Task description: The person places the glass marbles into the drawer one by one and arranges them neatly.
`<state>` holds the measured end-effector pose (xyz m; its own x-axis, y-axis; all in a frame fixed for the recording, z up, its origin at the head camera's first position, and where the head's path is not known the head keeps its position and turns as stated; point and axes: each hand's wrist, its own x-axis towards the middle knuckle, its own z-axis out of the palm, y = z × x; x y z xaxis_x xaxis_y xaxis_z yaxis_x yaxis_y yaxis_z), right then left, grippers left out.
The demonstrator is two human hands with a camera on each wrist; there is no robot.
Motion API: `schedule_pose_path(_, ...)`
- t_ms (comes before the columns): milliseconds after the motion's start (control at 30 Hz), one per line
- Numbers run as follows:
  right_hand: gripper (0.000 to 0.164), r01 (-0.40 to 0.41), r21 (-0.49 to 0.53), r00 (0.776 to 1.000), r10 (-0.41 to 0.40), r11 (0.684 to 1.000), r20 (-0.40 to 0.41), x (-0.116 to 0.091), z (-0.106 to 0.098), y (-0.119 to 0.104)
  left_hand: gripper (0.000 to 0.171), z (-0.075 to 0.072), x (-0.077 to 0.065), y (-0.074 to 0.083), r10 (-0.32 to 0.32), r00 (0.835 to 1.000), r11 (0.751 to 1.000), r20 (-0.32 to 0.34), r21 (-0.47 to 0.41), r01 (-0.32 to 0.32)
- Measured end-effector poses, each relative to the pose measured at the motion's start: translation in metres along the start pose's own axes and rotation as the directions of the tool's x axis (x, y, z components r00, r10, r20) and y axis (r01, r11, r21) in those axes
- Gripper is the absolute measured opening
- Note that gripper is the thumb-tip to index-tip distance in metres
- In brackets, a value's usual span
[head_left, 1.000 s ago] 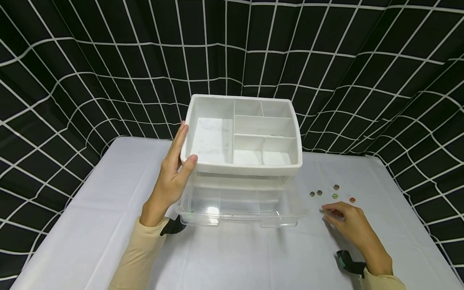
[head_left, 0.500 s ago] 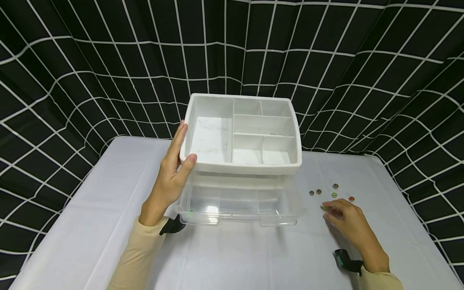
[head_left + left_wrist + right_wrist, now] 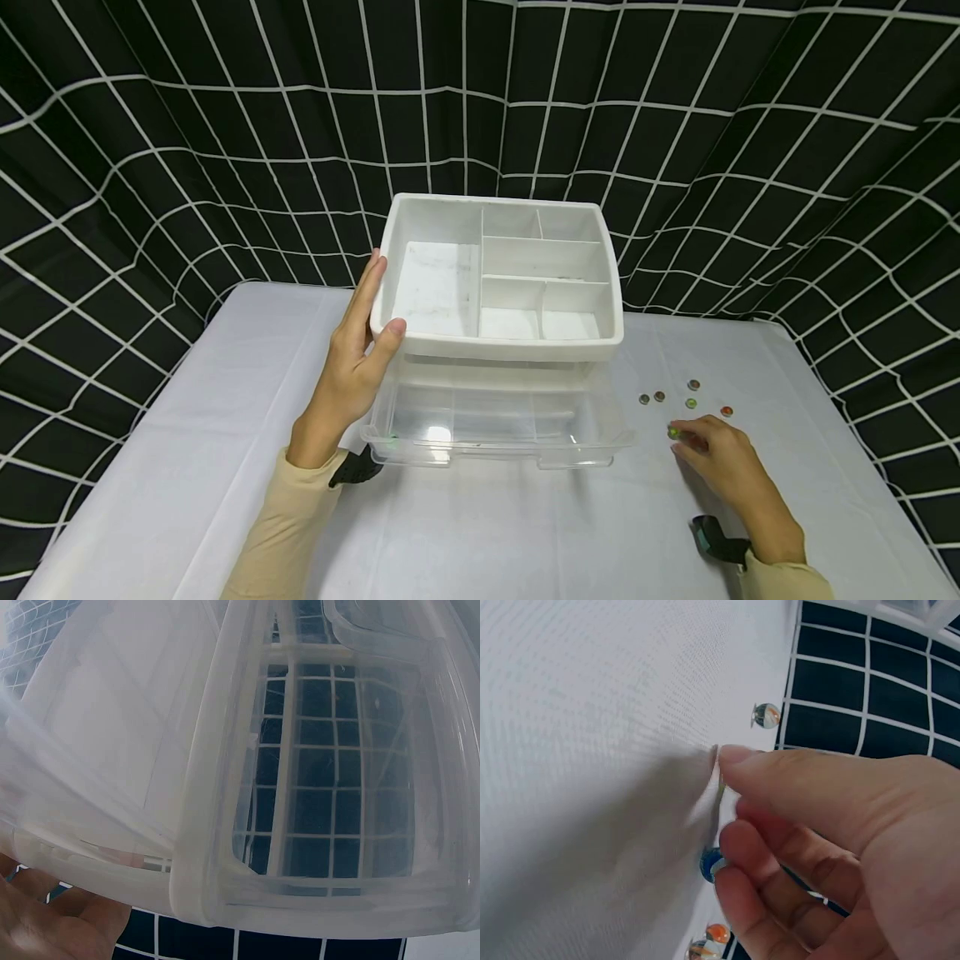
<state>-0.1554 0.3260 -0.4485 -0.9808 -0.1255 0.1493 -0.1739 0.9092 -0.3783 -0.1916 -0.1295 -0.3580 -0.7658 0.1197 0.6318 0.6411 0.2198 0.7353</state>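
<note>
A white desk organizer (image 3: 498,348) with a divided top stands mid-table, its clear drawer (image 3: 495,425) pulled out toward the front. My left hand (image 3: 348,367) holds the organizer's left side, thumb over the front corner and fingers along the wall. A small green spot shows near the drawer's left front corner. To the right, my right hand (image 3: 723,458) pinches a small green marble (image 3: 673,432) between thumb and forefinger, just over the cloth. In the right wrist view the thumb hides that marble. Near these fingers lie a blue marble (image 3: 712,864) and an orange one (image 3: 718,934).
Several small marbles lie behind the right hand, among them a green one (image 3: 691,403), a red-orange one (image 3: 727,411) and a brownish one (image 3: 693,385). A white cloth (image 3: 480,533) covers the table. A black grid-patterned curtain (image 3: 300,125) hangs around the back and sides.
At the right fingertips the green marble shows more than before, having shifted slightly rightward. The right hand has barely moved. Left hand and organizer stay as they were.
</note>
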Motion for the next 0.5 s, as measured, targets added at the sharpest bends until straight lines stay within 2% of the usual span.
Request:
schedule_pose_path(133, 0.021, 0.0, 0.001, 1.0, 0.0, 1.0, 0.028, 0.001, 0.0012, -0.0001, 0.068, -0.0003, -0.0003, -0.0006, 0.004, 1.0, 1.0, -0.001, 0.002, -0.004)
schedule_pose_path(500, 0.019, -0.001, 0.001, 0.999, 0.001, 1.0, 0.032, 0.0002, 0.0031, -0.0026, 0.068, -0.0009, -0.0003, -0.0007, -0.001, 1.0, 1.0, 0.002, 0.009, 0.001)
